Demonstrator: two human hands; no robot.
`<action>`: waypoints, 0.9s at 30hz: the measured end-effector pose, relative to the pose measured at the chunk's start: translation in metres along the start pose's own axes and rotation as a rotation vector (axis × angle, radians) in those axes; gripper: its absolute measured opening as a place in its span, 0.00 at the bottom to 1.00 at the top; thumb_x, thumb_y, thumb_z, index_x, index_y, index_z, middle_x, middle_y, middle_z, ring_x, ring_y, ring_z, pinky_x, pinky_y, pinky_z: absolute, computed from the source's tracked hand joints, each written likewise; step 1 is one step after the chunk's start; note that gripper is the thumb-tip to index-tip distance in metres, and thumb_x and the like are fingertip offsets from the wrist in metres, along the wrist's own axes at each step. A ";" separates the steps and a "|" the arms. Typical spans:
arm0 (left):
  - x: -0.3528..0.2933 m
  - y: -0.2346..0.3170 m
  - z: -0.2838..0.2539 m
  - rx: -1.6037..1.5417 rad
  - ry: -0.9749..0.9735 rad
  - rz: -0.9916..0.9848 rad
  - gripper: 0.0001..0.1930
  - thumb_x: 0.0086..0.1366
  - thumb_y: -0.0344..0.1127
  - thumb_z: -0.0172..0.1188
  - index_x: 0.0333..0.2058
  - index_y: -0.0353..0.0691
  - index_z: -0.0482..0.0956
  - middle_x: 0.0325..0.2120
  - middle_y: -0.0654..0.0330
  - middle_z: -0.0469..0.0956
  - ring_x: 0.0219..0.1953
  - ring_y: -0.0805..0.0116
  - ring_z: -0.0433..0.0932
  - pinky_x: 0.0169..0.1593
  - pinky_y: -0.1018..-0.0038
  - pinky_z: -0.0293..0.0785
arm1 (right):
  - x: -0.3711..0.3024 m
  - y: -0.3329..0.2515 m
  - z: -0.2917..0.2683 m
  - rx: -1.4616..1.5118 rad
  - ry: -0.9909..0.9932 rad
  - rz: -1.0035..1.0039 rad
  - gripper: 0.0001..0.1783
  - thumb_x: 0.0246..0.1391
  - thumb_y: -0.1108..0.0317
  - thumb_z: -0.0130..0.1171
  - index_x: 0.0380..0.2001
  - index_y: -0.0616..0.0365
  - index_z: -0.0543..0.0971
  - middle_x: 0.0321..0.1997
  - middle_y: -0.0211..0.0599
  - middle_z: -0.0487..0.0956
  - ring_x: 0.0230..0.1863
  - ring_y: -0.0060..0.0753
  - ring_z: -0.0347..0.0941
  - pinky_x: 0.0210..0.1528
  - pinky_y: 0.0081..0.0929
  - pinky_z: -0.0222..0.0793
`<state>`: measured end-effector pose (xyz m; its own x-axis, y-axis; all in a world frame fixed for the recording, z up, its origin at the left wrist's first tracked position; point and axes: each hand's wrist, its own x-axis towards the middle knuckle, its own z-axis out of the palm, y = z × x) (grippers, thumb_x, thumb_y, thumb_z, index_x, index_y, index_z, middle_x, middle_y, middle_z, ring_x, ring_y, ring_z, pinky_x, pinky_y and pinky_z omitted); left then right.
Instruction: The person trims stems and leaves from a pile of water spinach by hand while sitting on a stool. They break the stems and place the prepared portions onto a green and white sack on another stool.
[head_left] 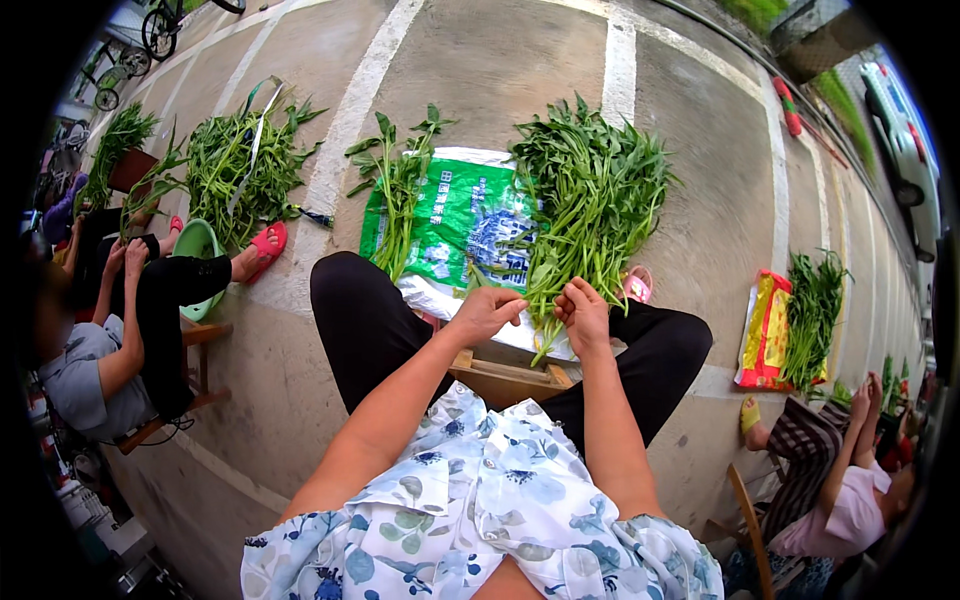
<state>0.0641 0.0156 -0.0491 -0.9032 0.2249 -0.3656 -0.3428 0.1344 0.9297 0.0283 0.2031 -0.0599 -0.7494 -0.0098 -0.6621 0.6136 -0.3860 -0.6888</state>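
Observation:
My left hand [490, 312] and my right hand [583, 314] are close together above my lap, each with its fingers pinched. Whatever lies between the fingertips is too small to make out. Just beyond my right hand is a large heap of water spinach [600, 180], its stems pointing toward me and its leaves away. A smaller bunch of water spinach [400, 205] lies to the left. Both rest on a flattened green and white plastic sack [455, 205] on the ground. A few loose leaves lie on the sack beyond my left hand.
A wooden stool edge [505, 380] shows between my knees. At left, a seated person [95, 370] handles stems beside a green basin [200, 262] and another pile of greens [245, 165]. At right, another person [835, 500] sits near greens [812, 320] on a red and yellow sack [765, 330].

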 end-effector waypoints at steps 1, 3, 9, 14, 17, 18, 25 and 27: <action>0.000 0.002 -0.001 0.018 0.006 0.002 0.12 0.59 0.39 0.51 0.27 0.35 0.76 0.16 0.65 0.74 0.19 0.80 0.68 0.25 0.80 0.64 | 0.000 0.000 0.000 -0.002 0.011 -0.004 0.15 0.50 0.70 0.54 0.43 0.59 0.68 0.25 0.27 0.72 0.24 0.20 0.70 0.24 0.18 0.68; 0.001 -0.006 -0.005 0.013 0.064 0.056 0.12 0.59 0.39 0.51 0.27 0.35 0.76 0.16 0.66 0.74 0.19 0.81 0.67 0.24 0.80 0.63 | -0.001 -0.001 -0.001 -0.012 0.032 -0.008 0.15 0.50 0.70 0.54 0.43 0.60 0.68 0.25 0.27 0.72 0.23 0.19 0.69 0.23 0.18 0.68; 0.001 0.022 -0.040 -0.380 0.419 0.034 0.11 0.60 0.36 0.51 0.35 0.37 0.77 0.18 0.67 0.74 0.13 0.85 0.62 0.17 0.86 0.58 | 0.005 0.000 -0.006 -0.054 0.117 -0.060 0.19 0.49 0.69 0.54 0.45 0.61 0.68 0.24 0.27 0.71 0.22 0.18 0.68 0.23 0.17 0.67; -0.002 0.028 -0.052 -0.432 0.492 -0.004 0.12 0.62 0.37 0.50 0.38 0.35 0.75 0.19 0.66 0.74 0.15 0.85 0.64 0.18 0.87 0.59 | 0.003 -0.001 0.005 -0.157 0.114 -0.071 0.20 0.49 0.68 0.55 0.46 0.63 0.69 0.25 0.26 0.72 0.22 0.16 0.66 0.23 0.16 0.66; -0.003 0.027 -0.050 -0.529 0.270 -0.050 0.12 0.62 0.37 0.49 0.37 0.34 0.75 0.18 0.67 0.73 0.15 0.84 0.64 0.18 0.86 0.59 | 0.004 -0.003 0.005 -0.196 0.031 -0.058 0.20 0.49 0.67 0.56 0.46 0.61 0.69 0.25 0.25 0.72 0.23 0.17 0.69 0.24 0.16 0.67; -0.003 0.028 -0.048 -0.565 0.215 -0.098 0.12 0.62 0.37 0.48 0.35 0.34 0.75 0.17 0.67 0.72 0.14 0.82 0.64 0.18 0.85 0.59 | 0.004 -0.003 0.006 -0.202 0.019 -0.054 0.19 0.49 0.66 0.56 0.45 0.61 0.69 0.26 0.25 0.72 0.23 0.17 0.69 0.25 0.16 0.67; -0.005 0.027 -0.045 -0.697 -0.002 -0.156 0.12 0.59 0.36 0.46 0.25 0.34 0.73 0.12 0.63 0.68 0.12 0.78 0.61 0.18 0.83 0.58 | 0.001 -0.003 0.016 -0.216 -0.042 -0.028 0.18 0.51 0.63 0.55 0.43 0.60 0.71 0.27 0.23 0.72 0.24 0.17 0.69 0.26 0.17 0.68; -0.004 0.030 -0.043 -0.730 -0.030 -0.177 0.11 0.58 0.36 0.47 0.24 0.34 0.73 0.11 0.62 0.67 0.12 0.77 0.61 0.18 0.82 0.58 | 0.001 -0.005 0.013 -0.194 -0.072 -0.011 0.19 0.51 0.62 0.54 0.44 0.60 0.70 0.28 0.24 0.72 0.25 0.17 0.69 0.27 0.18 0.68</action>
<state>0.0460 -0.0231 -0.0180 -0.8150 0.2866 -0.5035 -0.5755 -0.5013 0.6461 0.0208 0.1931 -0.0533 -0.7678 -0.0752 -0.6363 0.6366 -0.2015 -0.7444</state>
